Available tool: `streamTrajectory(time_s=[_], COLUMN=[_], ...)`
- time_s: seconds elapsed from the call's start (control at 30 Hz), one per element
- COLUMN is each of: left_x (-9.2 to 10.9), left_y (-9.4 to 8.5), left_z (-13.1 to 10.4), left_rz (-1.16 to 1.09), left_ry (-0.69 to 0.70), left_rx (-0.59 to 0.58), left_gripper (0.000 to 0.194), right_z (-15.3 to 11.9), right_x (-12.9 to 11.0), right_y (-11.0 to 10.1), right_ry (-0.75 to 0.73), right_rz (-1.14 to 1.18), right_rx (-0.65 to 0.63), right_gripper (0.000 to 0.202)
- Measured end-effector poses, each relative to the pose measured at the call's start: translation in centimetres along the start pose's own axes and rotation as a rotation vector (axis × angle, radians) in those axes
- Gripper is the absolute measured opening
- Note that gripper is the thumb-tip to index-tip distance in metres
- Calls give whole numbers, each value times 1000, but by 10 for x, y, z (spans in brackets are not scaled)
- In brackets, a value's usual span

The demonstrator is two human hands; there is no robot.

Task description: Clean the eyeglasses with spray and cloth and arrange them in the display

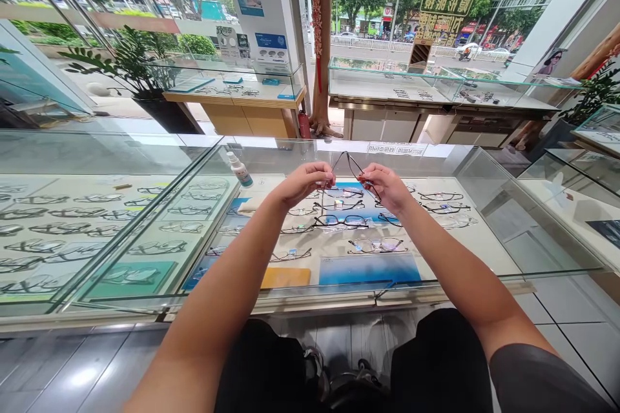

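Note:
A pair of eyeglasses [355, 165] with thin dark arms is held up over the glass display counter [300, 148]. My left hand [306, 183] pinches one side of it between thumb and fingers. On the other side, the fingers of my right hand [386, 188] are closed on it too. The dark arms rise and meet in a peak between my hands. The lenses are hard to make out against the frames below. A spray bottle [239, 169] with a white top stands on the counter, left of my left hand.
Inside the counter lie rows of eyeglasses [341, 222], a blue card [371, 269] and an orange card [285, 277]. Another glass case [33, 155] adjoins at left. Farther off are more showcases [387, 71], a potted plant [165, 113] and a wooden post [321, 45] before the windows.

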State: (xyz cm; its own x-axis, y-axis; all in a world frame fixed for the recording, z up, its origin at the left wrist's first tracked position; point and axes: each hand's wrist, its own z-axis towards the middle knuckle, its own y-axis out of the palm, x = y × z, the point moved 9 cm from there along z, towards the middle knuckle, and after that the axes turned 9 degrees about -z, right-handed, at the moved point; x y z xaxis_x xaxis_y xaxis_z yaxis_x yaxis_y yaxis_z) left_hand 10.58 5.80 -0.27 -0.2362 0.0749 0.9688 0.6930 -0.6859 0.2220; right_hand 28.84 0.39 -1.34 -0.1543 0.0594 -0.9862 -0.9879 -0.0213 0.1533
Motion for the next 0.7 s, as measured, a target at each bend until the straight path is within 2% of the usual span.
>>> streamTrajectory(time_s=[0.2, 0.33, 0.4, 0.5, 0.6, 0.7], left_x=[-5, -5, -4, -7, -18, -23], left_y=[-8, -9, -12, -23, -37, -47], left_z=[0, 0, -1, -1, 1, 4], left_rz=[-76, -170, -218, -297, -341, -342], left_ry=[-37, -51, -48, -63, -112, -105], left_rx=[-112, -112, -66, 75, 208, 263], left_gripper=[32, 37, 40, 38, 38, 43], right_z=[-2, -2, -4, -7, -10, -10], right_x=[-1, 2, 5, 4, -3, -12], right_y=[6, 15, 19, 23, 23, 19], right_ry=[1, 6, 29, 47, 27, -10], right_rz=[-24, -56, -54, -20, 23, 64], right_rx=[-57, -145, -199, -261, -288, -280], right_gripper=[21, 20, 21, 22, 24, 28])
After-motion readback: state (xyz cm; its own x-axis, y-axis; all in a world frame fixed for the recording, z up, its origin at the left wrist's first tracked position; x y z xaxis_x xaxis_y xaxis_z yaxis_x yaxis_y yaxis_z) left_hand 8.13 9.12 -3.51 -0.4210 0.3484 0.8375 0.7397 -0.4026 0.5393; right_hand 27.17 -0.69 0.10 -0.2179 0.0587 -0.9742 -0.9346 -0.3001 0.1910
